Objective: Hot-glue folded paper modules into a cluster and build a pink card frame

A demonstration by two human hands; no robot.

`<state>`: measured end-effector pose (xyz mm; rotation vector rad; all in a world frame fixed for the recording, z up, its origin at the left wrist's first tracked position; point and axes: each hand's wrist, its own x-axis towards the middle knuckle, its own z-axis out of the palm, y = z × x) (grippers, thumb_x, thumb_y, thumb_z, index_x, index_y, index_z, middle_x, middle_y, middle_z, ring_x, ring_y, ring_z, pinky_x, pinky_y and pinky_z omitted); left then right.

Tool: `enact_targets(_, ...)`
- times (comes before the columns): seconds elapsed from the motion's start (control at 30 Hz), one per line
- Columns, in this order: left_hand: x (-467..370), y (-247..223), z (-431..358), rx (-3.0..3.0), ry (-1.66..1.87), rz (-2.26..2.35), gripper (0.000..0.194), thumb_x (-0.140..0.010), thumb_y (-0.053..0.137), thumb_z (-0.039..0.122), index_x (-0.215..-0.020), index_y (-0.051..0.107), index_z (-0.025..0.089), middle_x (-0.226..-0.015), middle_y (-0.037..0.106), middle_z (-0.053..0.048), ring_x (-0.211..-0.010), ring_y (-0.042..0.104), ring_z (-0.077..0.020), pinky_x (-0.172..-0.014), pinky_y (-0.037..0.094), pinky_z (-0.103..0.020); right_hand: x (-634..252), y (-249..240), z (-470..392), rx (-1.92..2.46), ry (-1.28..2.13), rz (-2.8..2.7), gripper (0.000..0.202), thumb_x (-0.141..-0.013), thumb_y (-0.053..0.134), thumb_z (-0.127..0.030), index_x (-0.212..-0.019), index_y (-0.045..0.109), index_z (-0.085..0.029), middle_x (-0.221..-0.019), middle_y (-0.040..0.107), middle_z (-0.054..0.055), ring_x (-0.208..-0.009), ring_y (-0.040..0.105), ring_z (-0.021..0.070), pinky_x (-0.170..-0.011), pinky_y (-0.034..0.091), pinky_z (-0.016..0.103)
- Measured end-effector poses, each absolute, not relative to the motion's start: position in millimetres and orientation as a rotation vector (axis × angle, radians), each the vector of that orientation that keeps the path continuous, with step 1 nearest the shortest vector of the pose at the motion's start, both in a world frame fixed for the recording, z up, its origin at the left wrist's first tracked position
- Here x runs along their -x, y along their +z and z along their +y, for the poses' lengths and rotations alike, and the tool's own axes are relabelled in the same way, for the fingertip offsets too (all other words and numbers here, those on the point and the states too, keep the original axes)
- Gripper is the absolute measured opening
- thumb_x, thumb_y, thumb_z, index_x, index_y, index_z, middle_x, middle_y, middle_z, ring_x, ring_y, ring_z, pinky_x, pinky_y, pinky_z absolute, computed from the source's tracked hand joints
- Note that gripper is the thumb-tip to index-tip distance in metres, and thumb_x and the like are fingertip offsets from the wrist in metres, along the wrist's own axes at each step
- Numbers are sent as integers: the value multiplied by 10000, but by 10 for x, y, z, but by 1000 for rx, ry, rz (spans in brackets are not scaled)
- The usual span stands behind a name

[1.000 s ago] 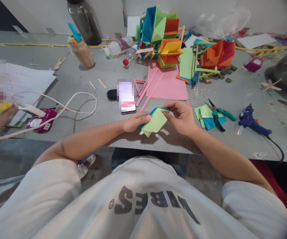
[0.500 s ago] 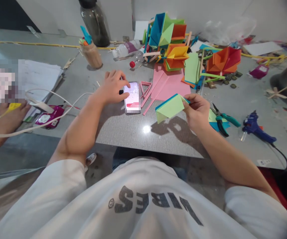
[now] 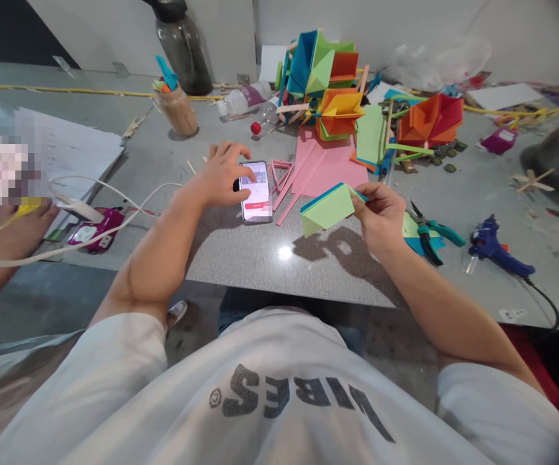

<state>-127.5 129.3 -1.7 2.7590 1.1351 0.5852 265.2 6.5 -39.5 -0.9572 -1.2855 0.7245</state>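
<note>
My left hand (image 3: pixel 222 173) hovers at the left side of a lit phone (image 3: pixel 257 194), thumb and fingers apart over its screen; whether a fingertip touches the glass I cannot tell. Between the thumb and fingers of my right hand (image 3: pixel 380 213) is a folded paper piece (image 3: pixel 328 210), light green with a blue layer along its upper edge. It is held above the table, and its shadow falls below. Just right of the phone lie a pink paper triangle (image 3: pixel 281 174) and thin pink strips, partly over a pink sheet (image 3: pixel 340 168).
Colourful paper constructions (image 3: pixel 321 81) stand at the back. Pliers (image 3: pixel 432 232) and a blue glue gun (image 3: pixel 499 248) lie to the right. A cup of sticks (image 3: pixel 177 111), a dark bottle (image 3: pixel 182 51) and a purple power strip (image 3: pixel 96 231) stand left. Another person's hand (image 3: pixel 20 226) rests far left.
The picture on the phone screen has changed slightly. My left hand's fingers have shifted a little over it. My right hand keeps its hold on the folded paper, almost still.
</note>
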Motion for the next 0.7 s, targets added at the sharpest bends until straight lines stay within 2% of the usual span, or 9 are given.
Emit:
enact_targets(0.2, 1223, -7, 1278, -2658, 847, 1135, 238, -899, 822, 325, -1127, 839, 261, -1472, 769, -198, -1446, 657, -464, -1290, 451, -743, -2672, -357, 59, 947, 694, -1321, 634, -773, 1057, -863, -960, 805, -312, -824, 779, -4, -630, 688, 169, -533, 644, 347)
enact_targets(0.3, 1080, -83, 1216, -2539, 988, 1053, 198, -949, 758, 324, -1123, 815, 252, -1268, 834, -162, -1222, 769, -361, -1224, 544, -649, -2647, -356, 25, 978, 680, -1355, 639, -801, 1032, -874, -982, 810, -303, -830, 781, 5, -654, 694, 177, -564, 644, 359)
enact_targets(0.37, 911, -163, 1096, -2364, 1068, 931, 200, -998, 747, 365, -1144, 802, 240, -1116, 854, -115, -1058, 795, -279, -1109, 625, -530, -2613, -367, -17, 1011, 649, -1381, 620, -829, 1022, -859, -987, 819, -294, -804, 766, 4, -656, 682, 179, -572, 623, 359)
enact_targets(0.47, 602, -298, 806, -2089, 1095, 666, 327, -1088, 756, 481, -1251, 791, 200, -1100, 874, -111, -921, 801, -199, -886, 658, -373, -2537, -396, -105, 1070, 594, -1433, 535, -877, 1022, -778, -987, 845, -286, -779, 761, 0, -663, 672, 180, -587, 583, 353)
enact_targets(0.6, 316, -430, 424, -1975, 1107, 522, 475, -1076, 863, 515, -1404, 776, 182, -1172, 894, -135, -958, 839, -186, -842, 663, -315, -2412, -435, -228, 1040, 572, -1531, 420, -935, 995, -683, -1011, 876, -288, -871, 838, 19, -738, 733, 200, -697, 626, 381)
enact_targets(0.7, 274, -444, 272, -1990, 1162, 475, 444, -1090, 860, 500, -1403, 789, 194, -1113, 888, -110, -888, 819, -169, -810, 653, -308, -2345, -432, -293, 1014, 524, -1573, 395, -994, 943, -685, -1041, 900, -294, -932, 874, 42, -779, 767, 219, -753, 653, 406)
